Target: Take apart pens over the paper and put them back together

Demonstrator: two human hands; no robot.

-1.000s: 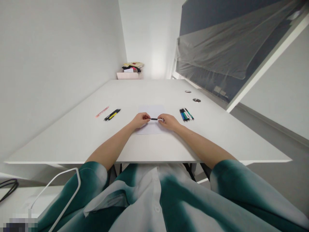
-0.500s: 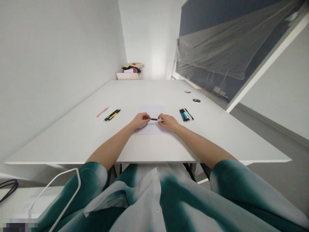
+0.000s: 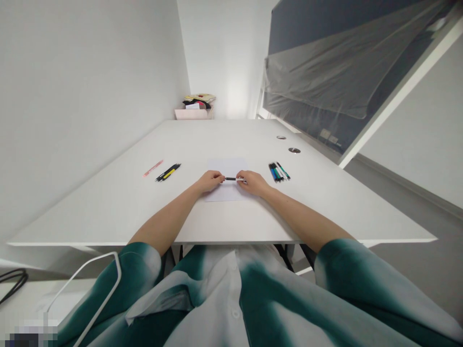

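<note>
A white pen with a black grip point(image 3: 230, 179) lies crosswise between my two hands, above a white sheet of paper point(image 3: 224, 195). My right hand point(image 3: 253, 182) pinches its white barrel. At the grip's narrow end, the fingertips of my left hand point(image 3: 211, 180) are closed on the tip; anything small between them is hidden. Left of the hands lies a group of black and yellow pens point(image 3: 168, 172), with a pink strip-like item point(image 3: 153, 168) beside it. To the right, several pens in blue, white, black and green point(image 3: 279, 172) lie side by side.
The white table point(image 3: 231, 224) stands against the left wall. Two round metal discs point(image 3: 294, 150) sit at its right side. A pink box point(image 3: 191, 113) with cloth-like items is at the far end. A dark panel under plastic film point(image 3: 325, 72) leans on the right.
My left hand has shifted very slightly, its fingers a little lower and further left at the pen's tip. The right hand and the other pens stay where they were.
</note>
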